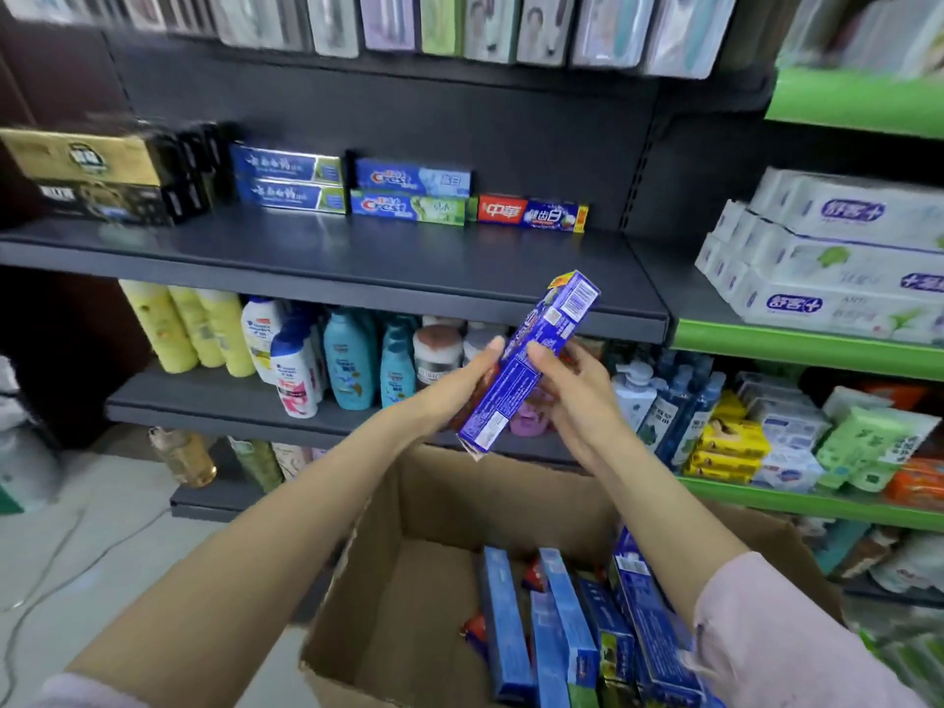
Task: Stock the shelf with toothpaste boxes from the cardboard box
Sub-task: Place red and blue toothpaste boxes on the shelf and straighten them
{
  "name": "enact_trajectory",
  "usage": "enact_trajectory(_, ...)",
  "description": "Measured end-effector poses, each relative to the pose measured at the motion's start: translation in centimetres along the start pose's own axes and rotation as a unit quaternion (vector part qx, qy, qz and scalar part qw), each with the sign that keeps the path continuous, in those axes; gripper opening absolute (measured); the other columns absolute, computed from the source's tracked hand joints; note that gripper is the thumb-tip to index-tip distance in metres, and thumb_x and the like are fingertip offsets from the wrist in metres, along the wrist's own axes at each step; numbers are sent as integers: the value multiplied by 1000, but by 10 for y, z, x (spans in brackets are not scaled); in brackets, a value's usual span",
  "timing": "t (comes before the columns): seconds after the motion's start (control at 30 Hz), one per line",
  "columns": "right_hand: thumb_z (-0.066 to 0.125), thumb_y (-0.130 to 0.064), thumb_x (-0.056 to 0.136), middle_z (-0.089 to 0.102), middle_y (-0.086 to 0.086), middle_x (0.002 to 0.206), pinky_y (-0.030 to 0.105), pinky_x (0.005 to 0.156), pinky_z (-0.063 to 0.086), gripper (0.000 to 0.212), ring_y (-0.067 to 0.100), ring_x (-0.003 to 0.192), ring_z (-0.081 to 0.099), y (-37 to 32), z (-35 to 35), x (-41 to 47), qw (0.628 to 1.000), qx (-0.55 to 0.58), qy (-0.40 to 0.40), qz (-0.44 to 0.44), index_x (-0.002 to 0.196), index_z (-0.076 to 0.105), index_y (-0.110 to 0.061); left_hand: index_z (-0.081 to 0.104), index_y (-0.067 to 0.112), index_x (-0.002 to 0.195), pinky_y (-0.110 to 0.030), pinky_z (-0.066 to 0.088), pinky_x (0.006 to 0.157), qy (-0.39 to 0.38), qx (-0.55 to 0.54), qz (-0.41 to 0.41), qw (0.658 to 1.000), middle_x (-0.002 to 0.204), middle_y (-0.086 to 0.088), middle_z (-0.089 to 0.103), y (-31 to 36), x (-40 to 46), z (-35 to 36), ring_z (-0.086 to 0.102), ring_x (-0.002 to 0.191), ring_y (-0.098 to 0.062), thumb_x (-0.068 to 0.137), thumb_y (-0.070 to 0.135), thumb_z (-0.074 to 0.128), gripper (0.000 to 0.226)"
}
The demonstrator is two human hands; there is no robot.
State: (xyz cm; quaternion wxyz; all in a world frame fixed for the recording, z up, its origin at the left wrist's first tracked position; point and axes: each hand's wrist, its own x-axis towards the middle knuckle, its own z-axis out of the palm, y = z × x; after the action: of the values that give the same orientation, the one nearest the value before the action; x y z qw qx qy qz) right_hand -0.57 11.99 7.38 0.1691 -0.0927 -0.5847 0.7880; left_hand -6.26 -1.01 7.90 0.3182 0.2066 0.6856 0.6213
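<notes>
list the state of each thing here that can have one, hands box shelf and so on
left hand: grips the blue toothpaste box
right hand: grips the same box
blue toothpaste box: held tilted, above the cardboard box, not yet on the shelf
cardboard box: flaps open, partly full of toothpaste boxes
shelf: partly stocked, boxes in a row at the back, front bare
red and blue toothpaste box: lying flat on the shelf, right end of the row

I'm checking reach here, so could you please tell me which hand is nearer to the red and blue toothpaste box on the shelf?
Right. The right hand sits almost directly below the red and blue toothpaste box; the left hand is lower and further left.
</notes>
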Motion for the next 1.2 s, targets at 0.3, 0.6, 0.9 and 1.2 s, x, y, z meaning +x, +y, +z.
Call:
enact_trajectory(0.3,72,-5,79,44,15,127,28,96,43,98,19,113,52,-23,54,74,948,-297,84,-79,150,5,-16,65,21,105,-28,45,75,235,429,153,859,99,2,67,49,36,-102,63,91,-16,63,53,80,55)
enact_trajectory(0.6,78,-21,72,31,10,150,46,117,10,93,28,144,20,-42,62,132,582,-756,117,-275,148,25,-21,61,31,119,-32,46,87,151,508,217,820,112,6,63,104,87,-143,57,104,-15,59,57,80,68)
enact_trajectory(0.9,67,-45,80,48,5,131,35,96,33,70,23,121,44,-63,40,194,580,-777,120,-212,139,36,-25,30,10,138,-24,39,96,233,220,185,929,128,-2,50,108,162,-123,50,118,-16,61,28,88,98)
enact_trajectory(1.2,61,-51,82,49,5,130,40,110,21,67,25,123,44,-93,3,309,557,-794,79,-229,138,36,-24,36,8,111,-24,42,81,315,195,162,915,116,-13,60,135,270,-110,58,109,-27,70,27,82,64)
